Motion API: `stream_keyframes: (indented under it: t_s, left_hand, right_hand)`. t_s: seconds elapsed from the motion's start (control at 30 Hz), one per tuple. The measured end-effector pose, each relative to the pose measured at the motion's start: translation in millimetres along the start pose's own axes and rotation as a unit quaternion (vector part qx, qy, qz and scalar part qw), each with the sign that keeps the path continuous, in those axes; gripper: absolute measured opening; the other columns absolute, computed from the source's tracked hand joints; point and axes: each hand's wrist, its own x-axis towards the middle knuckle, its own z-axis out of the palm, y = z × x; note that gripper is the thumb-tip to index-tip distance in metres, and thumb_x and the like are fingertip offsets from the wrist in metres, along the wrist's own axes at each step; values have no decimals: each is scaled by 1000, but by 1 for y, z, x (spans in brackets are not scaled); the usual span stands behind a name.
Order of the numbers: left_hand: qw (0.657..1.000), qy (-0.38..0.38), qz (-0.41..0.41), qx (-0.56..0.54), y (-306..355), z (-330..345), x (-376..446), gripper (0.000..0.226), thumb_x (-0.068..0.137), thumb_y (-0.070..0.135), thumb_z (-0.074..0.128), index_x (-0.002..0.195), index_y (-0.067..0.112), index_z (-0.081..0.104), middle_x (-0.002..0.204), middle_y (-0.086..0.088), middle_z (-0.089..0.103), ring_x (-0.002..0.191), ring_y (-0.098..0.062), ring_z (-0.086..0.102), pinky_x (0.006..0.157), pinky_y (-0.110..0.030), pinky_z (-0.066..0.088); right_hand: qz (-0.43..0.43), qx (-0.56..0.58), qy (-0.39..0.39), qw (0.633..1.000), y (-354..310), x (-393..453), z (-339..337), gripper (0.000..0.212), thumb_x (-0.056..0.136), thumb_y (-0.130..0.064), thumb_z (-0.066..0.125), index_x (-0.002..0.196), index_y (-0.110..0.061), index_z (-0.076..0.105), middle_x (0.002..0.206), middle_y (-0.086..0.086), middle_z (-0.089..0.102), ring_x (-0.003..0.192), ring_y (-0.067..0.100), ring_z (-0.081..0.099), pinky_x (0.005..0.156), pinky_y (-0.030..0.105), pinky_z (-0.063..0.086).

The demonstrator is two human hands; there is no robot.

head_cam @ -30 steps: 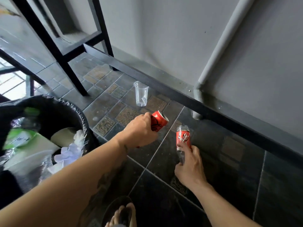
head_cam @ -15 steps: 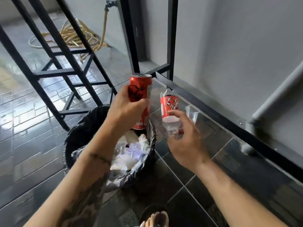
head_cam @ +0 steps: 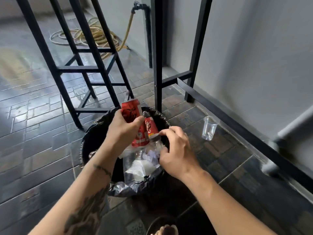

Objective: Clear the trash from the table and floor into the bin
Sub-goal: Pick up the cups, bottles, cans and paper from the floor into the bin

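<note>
My left hand (head_cam: 124,132) grips a red drink can (head_cam: 130,110), held upright over the bin (head_cam: 130,188). The bin is a black-lined basket full of clear plastic cups and white paper. Beside the can, my right hand (head_cam: 177,154) pinches the clear lower part of a small plastic bottle with a red label (head_cam: 150,127). The bottle is tilted, its bottom just above the trash. A clear plastic cup (head_cam: 209,128) stands on the dark floor tiles right of the bin, near the wall.
Black metal stool legs (head_cam: 88,68) rise behind the bin to the left. A black table frame (head_cam: 158,65) stands by the grey wall. A yellow hose (head_cam: 94,33) lies coiled at the back. A grey pipe (head_cam: 271,167) runs down the wall at right. My foot (head_cam: 165,230) is at the bottom edge.
Both hands lifted the can and the bottle from the floor, swung left and came down over the bin. The view turned to centre on the bin.
</note>
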Motion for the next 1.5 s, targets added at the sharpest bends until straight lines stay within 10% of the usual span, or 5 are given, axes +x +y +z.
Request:
stream_keyframes:
  t_s: [0.4, 0.63, 0.8, 1.17, 1.5]
  left_hand:
    - [976, 85, 137, 145, 26, 22, -17, 44, 87, 17, 57, 131, 17, 61, 124, -2, 61, 115, -20, 57, 100, -27, 40]
    - [962, -86, 201, 162, 59, 118, -16, 41, 86, 14, 53, 125, 16, 67, 121, -3, 68, 110, -21, 63, 98, -34, 50]
    - [951, -206, 100, 206, 52, 206, -6, 36, 85, 24, 54, 118, 16, 66, 117, -9, 69, 105, -32, 65, 85, -34, 52]
    - [891, -276, 103, 346, -29, 326, 51, 40, 95, 32, 40, 123, 5, 49, 124, -21, 52, 116, -46, 55, 94, -49, 46]
    - [832, -324, 179, 412, -51, 385, 77, 61, 94, 28, 46, 151, 38, 27, 162, -18, 1, 141, -46, 28, 109, -56, 37]
  right_hand:
    - [71, -5, 21, 997, 51, 15, -30, 50, 82, -10, 57, 131, -19, 56, 130, 0, 50, 114, 18, 52, 97, 29, 43]
    - [211, -1, -29, 977, 103, -8, -48, 57, 83, -13, 51, 140, -23, 45, 139, 2, 44, 126, 23, 44, 105, 31, 35]
    - [269, 18, -33, 963, 138, -21, -55, 59, 85, -15, 51, 142, -25, 40, 144, 0, 38, 134, 23, 37, 110, 36, 34]
    - [352, -79, -75, 929, 223, -43, -52, 66, 89, -26, 57, 147, -30, 26, 150, -3, 28, 137, 22, 29, 109, 36, 33]
    - [372, -105, -126, 914, 258, -25, -30, 77, 86, -23, 56, 154, -23, 18, 161, 5, 18, 147, 28, 19, 116, 45, 28]
